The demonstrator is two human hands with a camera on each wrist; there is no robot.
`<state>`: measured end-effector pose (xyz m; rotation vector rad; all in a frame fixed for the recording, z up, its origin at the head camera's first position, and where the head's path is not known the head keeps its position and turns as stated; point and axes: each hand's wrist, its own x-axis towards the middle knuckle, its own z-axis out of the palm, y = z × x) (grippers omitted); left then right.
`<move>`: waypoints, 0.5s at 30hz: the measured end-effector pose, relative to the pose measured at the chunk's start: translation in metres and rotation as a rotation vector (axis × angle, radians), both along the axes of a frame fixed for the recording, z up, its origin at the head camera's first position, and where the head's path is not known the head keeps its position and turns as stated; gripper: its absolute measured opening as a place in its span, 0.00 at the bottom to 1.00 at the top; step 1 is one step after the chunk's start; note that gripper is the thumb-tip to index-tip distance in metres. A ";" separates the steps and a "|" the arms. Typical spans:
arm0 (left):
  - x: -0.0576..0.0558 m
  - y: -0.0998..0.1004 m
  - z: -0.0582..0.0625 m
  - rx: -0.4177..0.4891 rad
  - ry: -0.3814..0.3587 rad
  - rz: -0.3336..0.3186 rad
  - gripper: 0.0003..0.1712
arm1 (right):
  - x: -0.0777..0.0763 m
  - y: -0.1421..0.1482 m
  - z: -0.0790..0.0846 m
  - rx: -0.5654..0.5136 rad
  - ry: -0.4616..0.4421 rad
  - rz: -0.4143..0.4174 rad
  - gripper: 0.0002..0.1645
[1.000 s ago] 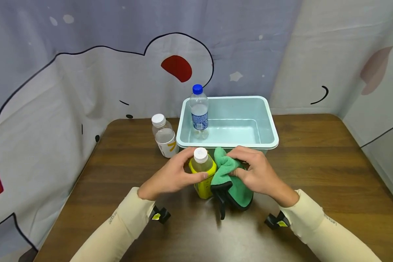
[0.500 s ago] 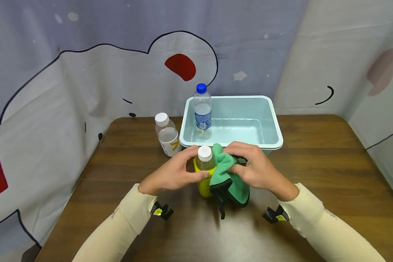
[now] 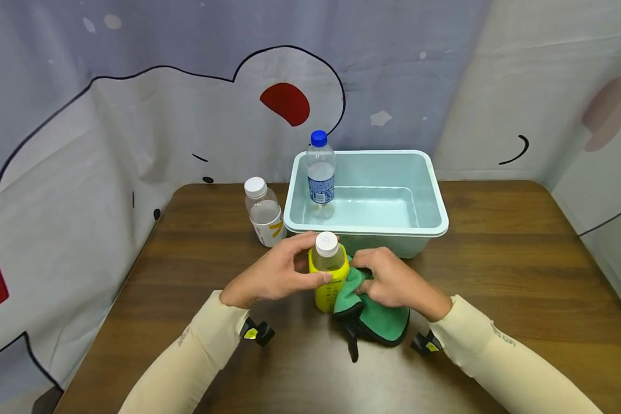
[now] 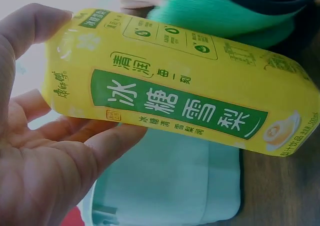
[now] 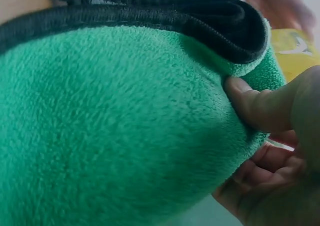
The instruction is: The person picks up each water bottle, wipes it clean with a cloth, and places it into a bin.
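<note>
My left hand grips a yellow-labelled drink bottle near its shoulder, thumb on the near side and fingers behind. The bottle stands upright with its white cap on; its yellow label with a green band fills the left wrist view. In my right hand a green towel with black edging is pinched between thumb and fingers, bunched against the bottle's right side. The towel covers most of the right wrist view, and its lower part hangs toward the table.
Behind the hands stands a pale blue plastic bin. A clear bottle with a blue cap is upright inside it, at the left. Another clear bottle with a white cap stands left of the bin on the wooden table. A patterned curtain hangs behind.
My right hand has moved down along the bottle with the towel, uncovering more of the bottle's right upper side. The left hand keeps its hold, and the bottle stays in place.
</note>
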<state>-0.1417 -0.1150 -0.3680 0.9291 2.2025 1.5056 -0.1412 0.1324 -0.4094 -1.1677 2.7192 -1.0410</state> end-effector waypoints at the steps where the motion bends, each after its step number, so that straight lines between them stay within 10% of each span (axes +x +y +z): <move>1: 0.000 0.000 -0.001 0.000 0.000 0.001 0.32 | 0.001 -0.001 -0.005 0.027 -0.002 -0.008 0.15; 15: -0.002 -0.007 -0.006 -0.001 -0.042 -0.017 0.37 | 0.016 -0.010 -0.036 0.252 -0.092 -0.106 0.14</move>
